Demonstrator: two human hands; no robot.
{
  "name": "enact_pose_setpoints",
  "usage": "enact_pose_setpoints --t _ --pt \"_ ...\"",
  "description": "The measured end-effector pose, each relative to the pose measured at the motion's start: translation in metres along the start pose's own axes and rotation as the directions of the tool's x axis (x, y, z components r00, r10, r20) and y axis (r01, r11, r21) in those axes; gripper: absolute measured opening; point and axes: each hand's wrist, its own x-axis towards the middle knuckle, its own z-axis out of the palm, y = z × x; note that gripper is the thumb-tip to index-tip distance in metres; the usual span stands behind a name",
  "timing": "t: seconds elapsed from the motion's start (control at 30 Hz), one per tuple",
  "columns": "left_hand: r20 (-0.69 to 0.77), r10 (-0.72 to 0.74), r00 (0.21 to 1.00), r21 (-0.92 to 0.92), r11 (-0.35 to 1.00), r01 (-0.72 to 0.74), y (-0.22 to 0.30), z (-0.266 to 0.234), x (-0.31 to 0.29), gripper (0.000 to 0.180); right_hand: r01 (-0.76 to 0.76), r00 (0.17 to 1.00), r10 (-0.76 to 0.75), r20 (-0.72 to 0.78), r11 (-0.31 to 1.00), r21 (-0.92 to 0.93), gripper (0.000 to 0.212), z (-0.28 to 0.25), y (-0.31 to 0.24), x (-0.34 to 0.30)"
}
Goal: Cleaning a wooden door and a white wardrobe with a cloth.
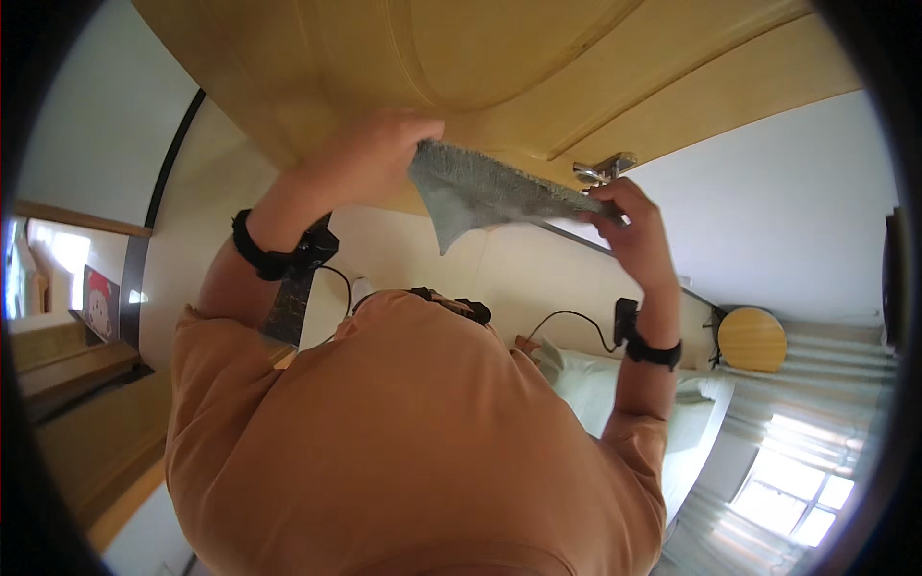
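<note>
Cloth point(499, 190) stretches between left hand point(386, 146) and right hand point(634, 221) beside the door point(499, 58), each grip closed on one end; likely spreading it out, next move calls for even tension

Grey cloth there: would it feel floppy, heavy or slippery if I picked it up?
The grey cloth is probably floppy: its loose corner sags to a point. Looking thin, it seems light. Its fuzzy upper edge suggests it likely wouldn't be slippery.
</note>
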Motion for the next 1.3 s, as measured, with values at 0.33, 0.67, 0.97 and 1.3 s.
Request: enact_pose_setpoints --t 0.33,0.67,0.97,1.3 --pt "-0.220 -0.001 0.976 0.124 0.992 0.029 -0.055 -0.073 0.016 0.027 -0.194 0.957 0.223 0.186 0.967 -0.164 0.018 -0.024 -0.101 0.045" --pt "-0.304 0.256 0.918 0.046 0.966 -0.254 -0.038 -0.143 0.066 0.021 -0.039 0.940 -0.040 -0.338 0.974 -0.223 0.015 -0.080 -0.103 0.065" --pt "-0.287 0.014 0.958 -0.522 0.836 -0.169 0.061 -0.135 0.129 0.012 0.344 0.814 -0.017 -0.581 0.820 0.458 0.018 -0.173 -0.090 0.091" --pt "-0.605 0.102 0.790 -0.293 0.894 -0.339 0.122 -0.114 0.264 0.014 0.375 0.443 -0.871 -0.212 0.395 -0.839 0.040 -0.222 -0.020 0.129"
